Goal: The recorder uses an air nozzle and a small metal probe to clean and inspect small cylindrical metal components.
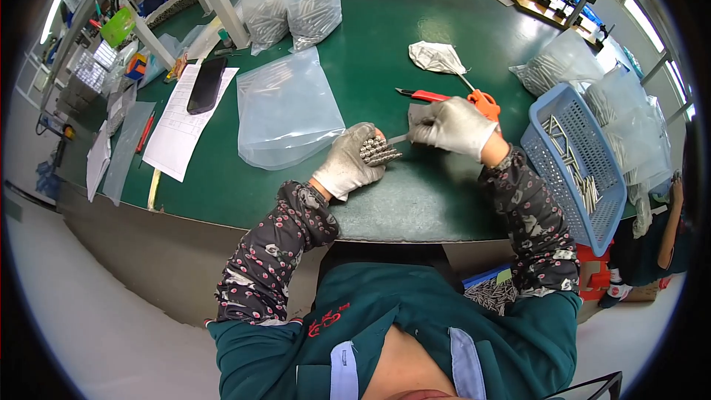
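Observation:
Wrapped in its light work glove, my left hand [352, 159] grips a bundle of short metal pins [376, 151], their round ends packed side by side. My right hand [452, 130], gloved too, is closed just right of the bundle, with one slim metal pin [398, 138] reaching from its fingertips toward the others. Its fingers partly cover a small grey piece [420, 112] on the table. Beyond the right hand lie a red-handled cutter [429, 95] and scissors with orange handles [485, 104]. A flat clear plastic bag [289, 122] holding a few pins is beyond my left hand.
On the right stands a blue plastic basket [613, 204] with loose pins, beside filled bags [563, 67]. Two full bags [312, 4] stand at the back. A phone [207, 86] rests on papers [172, 141] at left. A white cloth [437, 57] lies farther back.

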Tool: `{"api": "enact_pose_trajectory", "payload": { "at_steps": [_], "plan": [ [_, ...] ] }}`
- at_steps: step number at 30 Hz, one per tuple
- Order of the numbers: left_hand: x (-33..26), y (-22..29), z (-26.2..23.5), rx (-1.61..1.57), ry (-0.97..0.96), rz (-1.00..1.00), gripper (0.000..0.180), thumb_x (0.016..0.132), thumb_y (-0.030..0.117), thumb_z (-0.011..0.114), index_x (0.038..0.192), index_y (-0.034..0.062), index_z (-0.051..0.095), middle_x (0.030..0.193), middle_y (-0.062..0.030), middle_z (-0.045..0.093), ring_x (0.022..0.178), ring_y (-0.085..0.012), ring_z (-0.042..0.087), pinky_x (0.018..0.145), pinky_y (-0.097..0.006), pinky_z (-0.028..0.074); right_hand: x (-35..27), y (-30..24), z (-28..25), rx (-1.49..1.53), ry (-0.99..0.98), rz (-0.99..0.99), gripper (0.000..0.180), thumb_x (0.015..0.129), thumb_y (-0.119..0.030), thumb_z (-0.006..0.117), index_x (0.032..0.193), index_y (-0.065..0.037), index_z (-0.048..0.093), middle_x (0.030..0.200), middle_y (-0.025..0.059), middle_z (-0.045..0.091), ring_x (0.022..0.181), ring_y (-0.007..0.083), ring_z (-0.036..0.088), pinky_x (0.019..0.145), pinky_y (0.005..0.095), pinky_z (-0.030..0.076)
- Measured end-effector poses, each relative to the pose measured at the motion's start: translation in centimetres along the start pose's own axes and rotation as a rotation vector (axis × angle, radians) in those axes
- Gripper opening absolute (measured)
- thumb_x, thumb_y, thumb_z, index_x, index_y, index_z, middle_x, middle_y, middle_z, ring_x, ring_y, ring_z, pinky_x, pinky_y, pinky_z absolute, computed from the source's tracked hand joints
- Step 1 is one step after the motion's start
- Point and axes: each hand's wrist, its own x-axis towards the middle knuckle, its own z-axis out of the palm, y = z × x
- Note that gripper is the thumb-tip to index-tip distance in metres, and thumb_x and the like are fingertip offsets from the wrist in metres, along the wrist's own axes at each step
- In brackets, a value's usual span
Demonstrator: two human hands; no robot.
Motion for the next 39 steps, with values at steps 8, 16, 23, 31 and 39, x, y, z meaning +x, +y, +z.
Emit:
{"api": "enact_pose_trajectory", "payload": {
  "at_steps": [8,16,23,31,39],
  "plan": [
    [0.0,0.5,0.1,0.050,-0.004,-0.008,0.036,0.063,0.000,0.069,0.092,0.0051,0.049,0.081,0.0007,0.053,0.075,-0.0062,0.051,0.069,-0.022,0.045,-0.2,1.4,-0.1,-0.141,-0.112,0.124,0.028,0.077,-0.037,0.063,0.084,-0.011,0.069,0.074,0.0122,0.063,0.068,0.0298,0.061,0.063,0.0362,0.048],
    [-0.1,0.0,-0.1,0.007,-0.018,-0.027,0.041,0.063,-0.002,0.070,0.096,0.0054,0.048,0.084,0.0009,0.055,0.078,-0.0063,0.053,0.072,-0.021,0.046,-0.5,1.2,-1.6,-0.167,-0.095,0.191,0.034,0.075,-0.044,0.061,0.081,-0.012,0.070,0.072,0.0115,0.065,0.067,0.0281,0.063,0.061,0.0378,0.049],
    [0.1,-0.3,0.0,0.005,-0.014,-0.015,0.039,0.064,-0.003,0.070,0.095,0.0059,0.048,0.085,0.0021,0.055,0.078,-0.0056,0.054,0.072,-0.020,0.046,-0.4,0.1,1.1,0.028,-0.042,-0.115,0.026,0.075,-0.033,0.066,0.080,-0.008,0.069,0.070,0.0105,0.063,0.064,0.0269,0.061,0.060,0.0357,0.048],
    [0.1,-0.4,0.1,-0.078,-0.045,-0.068,0.037,0.065,-0.005,0.068,0.093,0.0065,0.048,0.084,0.0018,0.055,0.079,-0.0057,0.054,0.072,-0.020,0.047,-0.6,2.1,-0.4,-0.103,0.062,0.053,0.026,0.078,-0.034,0.057,0.083,-0.012,0.070,0.074,0.0115,0.065,0.069,0.0292,0.062,0.062,0.0376,0.049],
    [0.1,-0.4,0.0,-0.036,-0.010,-0.020,0.038,0.061,0.001,0.069,0.093,0.0037,0.050,0.085,-0.0035,0.053,0.079,-0.0129,0.054,0.073,-0.025,0.046,-0.6,-0.6,0.9,-0.047,0.077,-0.155,0.022,0.078,-0.030,0.062,0.080,-0.009,0.068,0.069,0.0098,0.062,0.062,0.0262,0.060,0.058,0.0349,0.047]
  ]
}}
